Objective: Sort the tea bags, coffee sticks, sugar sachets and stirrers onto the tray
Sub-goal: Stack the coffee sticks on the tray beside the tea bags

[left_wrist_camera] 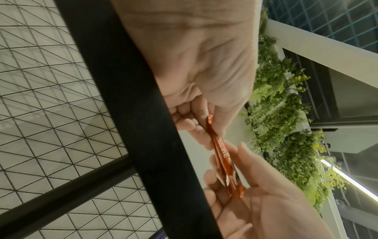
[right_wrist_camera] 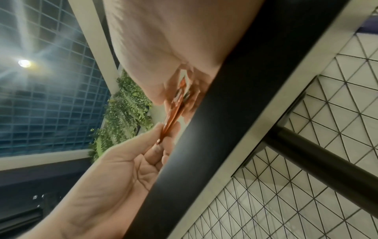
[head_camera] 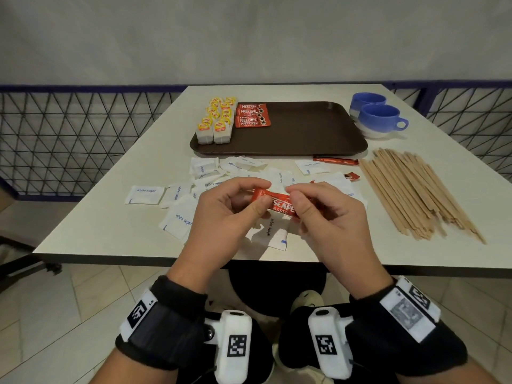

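Both hands hold red coffee sticks [head_camera: 278, 203] just above the near middle of the table. My left hand [head_camera: 235, 206] pinches their left end between thumb and fingers. The right end sits in the pinch of my right hand [head_camera: 318, 209]. In the left wrist view the held sticks [left_wrist_camera: 222, 155] show as at least two thin packets edge-on; they are blurred in the right wrist view [right_wrist_camera: 174, 116]. The brown tray [head_camera: 304, 134] carries tea bags [head_camera: 216, 120] at its left edge and coffee sticks [head_camera: 252, 115] beside them. White sugar sachets [head_camera: 177, 217] lie scattered under my hands.
Wooden stirrers [head_camera: 415, 189] lie in a loose heap at the right. Two more coffee sticks [head_camera: 336, 161] [head_camera: 351, 176] rest in front of the tray. Two blue cups [head_camera: 379, 117] stand right of the tray. A wire mesh fence [head_camera: 83, 139] runs behind the table.
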Action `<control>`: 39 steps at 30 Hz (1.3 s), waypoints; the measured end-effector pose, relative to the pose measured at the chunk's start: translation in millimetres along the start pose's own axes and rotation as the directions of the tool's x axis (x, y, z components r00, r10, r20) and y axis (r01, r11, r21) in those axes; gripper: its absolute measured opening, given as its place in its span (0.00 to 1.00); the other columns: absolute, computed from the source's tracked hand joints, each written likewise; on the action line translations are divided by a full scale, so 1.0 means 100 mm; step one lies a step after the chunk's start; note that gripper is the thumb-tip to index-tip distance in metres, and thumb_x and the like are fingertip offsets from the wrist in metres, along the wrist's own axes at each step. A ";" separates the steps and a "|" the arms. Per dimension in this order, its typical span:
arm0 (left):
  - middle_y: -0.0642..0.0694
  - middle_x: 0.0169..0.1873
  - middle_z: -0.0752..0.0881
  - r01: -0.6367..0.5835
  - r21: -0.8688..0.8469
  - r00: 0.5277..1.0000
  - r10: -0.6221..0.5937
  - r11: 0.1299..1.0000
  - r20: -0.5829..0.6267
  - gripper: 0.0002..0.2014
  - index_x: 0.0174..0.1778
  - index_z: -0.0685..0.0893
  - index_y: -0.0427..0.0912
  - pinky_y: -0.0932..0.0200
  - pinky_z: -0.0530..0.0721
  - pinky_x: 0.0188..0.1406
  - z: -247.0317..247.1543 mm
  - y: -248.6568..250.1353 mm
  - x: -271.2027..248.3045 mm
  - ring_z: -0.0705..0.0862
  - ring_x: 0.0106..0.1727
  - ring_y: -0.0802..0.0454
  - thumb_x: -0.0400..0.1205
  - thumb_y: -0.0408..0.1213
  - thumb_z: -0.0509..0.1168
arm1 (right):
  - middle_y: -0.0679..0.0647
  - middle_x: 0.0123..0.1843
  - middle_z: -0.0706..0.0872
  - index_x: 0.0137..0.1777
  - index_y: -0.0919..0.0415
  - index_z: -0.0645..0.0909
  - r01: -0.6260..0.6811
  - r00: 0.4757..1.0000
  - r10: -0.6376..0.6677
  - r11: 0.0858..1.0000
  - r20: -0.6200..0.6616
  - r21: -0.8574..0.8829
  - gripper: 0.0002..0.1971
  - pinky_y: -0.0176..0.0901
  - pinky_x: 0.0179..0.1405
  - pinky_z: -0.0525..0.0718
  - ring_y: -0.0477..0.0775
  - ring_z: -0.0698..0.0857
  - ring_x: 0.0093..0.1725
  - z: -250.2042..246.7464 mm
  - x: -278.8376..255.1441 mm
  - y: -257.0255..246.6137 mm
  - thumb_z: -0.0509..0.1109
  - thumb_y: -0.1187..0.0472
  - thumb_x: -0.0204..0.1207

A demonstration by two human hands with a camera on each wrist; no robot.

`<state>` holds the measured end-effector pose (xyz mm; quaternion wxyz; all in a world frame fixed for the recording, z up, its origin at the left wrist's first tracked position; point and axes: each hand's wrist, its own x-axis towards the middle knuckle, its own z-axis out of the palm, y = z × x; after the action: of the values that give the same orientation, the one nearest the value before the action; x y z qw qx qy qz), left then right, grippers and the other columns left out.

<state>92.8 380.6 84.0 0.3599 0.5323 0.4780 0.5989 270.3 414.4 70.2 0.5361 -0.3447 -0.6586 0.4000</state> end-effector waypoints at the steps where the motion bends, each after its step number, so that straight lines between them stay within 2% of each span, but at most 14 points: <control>1: 0.44 0.39 0.94 0.002 -0.011 1.000 -0.002 1.000 -0.014 0.10 0.58 0.90 0.42 0.49 0.92 0.44 -0.01 0.00 0.00 0.93 0.40 0.48 0.81 0.28 0.74 | 0.51 0.51 0.91 0.57 0.48 0.91 -0.043 0.999 0.043 0.998 -0.008 0.055 0.08 0.42 0.39 0.88 0.56 0.90 0.45 -0.02 0.00 0.00 0.76 0.59 0.81; 4: 0.42 0.43 0.95 0.015 -0.017 1.000 -0.015 1.000 -0.020 0.11 0.59 0.89 0.43 0.44 0.92 0.50 -0.02 0.00 0.01 0.93 0.44 0.47 0.82 0.29 0.73 | 0.56 0.50 0.92 0.58 0.52 0.90 -0.122 0.992 0.124 0.982 -0.006 0.142 0.11 0.56 0.39 0.92 0.60 0.91 0.38 -0.06 0.01 0.01 0.80 0.64 0.78; 6: 0.42 0.43 0.95 0.025 -0.017 1.000 -0.026 1.000 -0.004 0.12 0.60 0.89 0.43 0.46 0.92 0.52 -0.03 -0.01 0.01 0.94 0.46 0.46 0.82 0.28 0.73 | 0.57 0.48 0.93 0.57 0.53 0.90 -0.130 0.991 0.133 0.979 -0.008 0.154 0.11 0.60 0.42 0.92 0.60 0.91 0.36 -0.07 0.02 0.02 0.79 0.66 0.78; 9: 0.41 0.44 0.94 0.042 -0.031 0.999 -0.041 0.999 0.029 0.13 0.61 0.89 0.43 0.54 0.90 0.50 -0.03 -0.02 0.02 0.94 0.47 0.47 0.82 0.28 0.73 | 0.58 0.47 0.93 0.57 0.54 0.90 -0.129 0.991 0.134 0.978 -0.019 0.165 0.10 0.57 0.41 0.92 0.60 0.91 0.36 -0.09 0.02 0.02 0.79 0.66 0.77; 11: 0.40 0.45 0.94 0.046 -0.044 0.998 -0.045 0.998 0.038 0.13 0.61 0.89 0.42 0.56 0.89 0.50 -0.04 -0.02 0.02 0.94 0.47 0.46 0.81 0.26 0.73 | 0.57 0.49 0.93 0.57 0.54 0.90 -0.132 0.990 0.138 0.978 -0.024 0.163 0.11 0.55 0.41 0.92 0.60 0.91 0.36 -0.08 0.02 0.02 0.80 0.66 0.77; 16: 0.41 0.47 0.95 0.059 -0.040 0.998 -0.058 0.997 0.038 0.14 0.59 0.89 0.43 0.52 0.92 0.50 -0.05 -0.03 0.02 0.94 0.48 0.46 0.81 0.23 0.73 | 0.55 0.51 0.93 0.56 0.53 0.90 -0.132 0.990 0.140 0.973 -0.028 0.189 0.12 0.42 0.39 0.90 0.52 0.93 0.44 -0.07 0.01 0.03 0.80 0.68 0.76; 18: 0.42 0.48 0.95 0.064 -0.032 0.997 -0.063 0.997 0.038 0.15 0.59 0.89 0.44 0.53 0.91 0.49 -0.05 -0.03 0.02 0.94 0.49 0.46 0.81 0.23 0.73 | 0.54 0.52 0.93 0.55 0.50 0.90 -0.136 0.989 0.143 0.974 -0.025 0.178 0.12 0.41 0.40 0.89 0.52 0.93 0.47 -0.07 0.01 0.04 0.80 0.66 0.76; 21: 0.43 0.48 0.95 0.070 -0.026 0.997 -0.069 0.997 0.042 0.18 0.63 0.87 0.47 0.49 0.91 0.55 -0.05 0.00 0.01 0.94 0.53 0.45 0.81 0.24 0.73 | 0.52 0.53 0.93 0.55 0.50 0.91 -0.104 0.993 0.109 0.988 -0.038 0.118 0.08 0.46 0.43 0.90 0.55 0.91 0.50 -0.07 0.01 0.04 0.78 0.62 0.79; 23: 0.45 0.47 0.95 0.079 -0.007 0.996 -0.079 0.997 0.051 0.21 0.67 0.84 0.50 0.50 0.91 0.58 -0.02 0.01 0.01 0.93 0.56 0.47 0.82 0.24 0.73 | 0.52 0.52 0.92 0.53 0.51 0.91 -0.053 0.995 0.061 0.994 -0.077 0.100 0.07 0.51 0.48 0.91 0.56 0.90 0.55 -0.08 0.01 0.04 0.76 0.63 0.80; 27: 0.51 0.50 0.95 0.088 0.029 0.994 -0.089 0.996 0.060 0.25 0.72 0.81 0.52 0.49 0.90 0.62 0.01 0.02 0.02 0.91 0.61 0.54 0.82 0.26 0.73 | 0.55 0.54 0.93 0.49 0.49 0.91 -0.005 0.982 0.052 0.969 -0.183 0.248 0.05 0.57 0.54 0.91 0.58 0.91 0.59 -0.09 0.00 0.02 0.76 0.59 0.78; 31: 0.49 0.50 0.95 0.071 0.027 0.997 -0.072 0.997 0.035 0.20 0.67 0.85 0.53 0.50 0.91 0.60 -0.01 0.01 0.01 0.92 0.58 0.53 0.82 0.27 0.73 | 0.50 0.51 0.92 0.50 0.49 0.91 -0.020 0.991 0.031 0.996 -0.128 0.090 0.06 0.50 0.54 0.91 0.54 0.90 0.57 -0.08 0.01 0.06 0.76 0.63 0.80; 35: 0.45 0.51 0.94 0.043 0.008 0.998 -0.043 0.999 0.044 0.17 0.63 0.88 0.48 0.49 0.92 0.57 -0.04 -0.01 0.00 0.93 0.57 0.49 0.81 0.28 0.75 | 0.49 0.53 0.92 0.54 0.49 0.91 -0.077 0.991 0.077 0.997 -0.107 0.007 0.05 0.62 0.53 0.93 0.56 0.90 0.57 -0.05 0.00 0.10 0.76 0.60 0.82; 39: 0.44 0.49 0.94 0.012 -0.015 0.999 -0.012 1.000 0.035 0.11 0.58 0.90 0.43 0.53 0.91 0.52 -0.04 -0.04 0.02 0.93 0.52 0.50 0.81 0.30 0.74 | 0.49 0.53 0.91 0.55 0.50 0.91 -0.072 0.992 0.068 0.997 -0.109 -0.032 0.05 0.63 0.52 0.93 0.57 0.90 0.57 -0.05 -0.01 0.10 0.77 0.59 0.81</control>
<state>88.7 382.6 80.6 0.3760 0.5369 0.4701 0.5911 275.6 418.6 61.6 0.5502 -0.3982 -0.6234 0.3874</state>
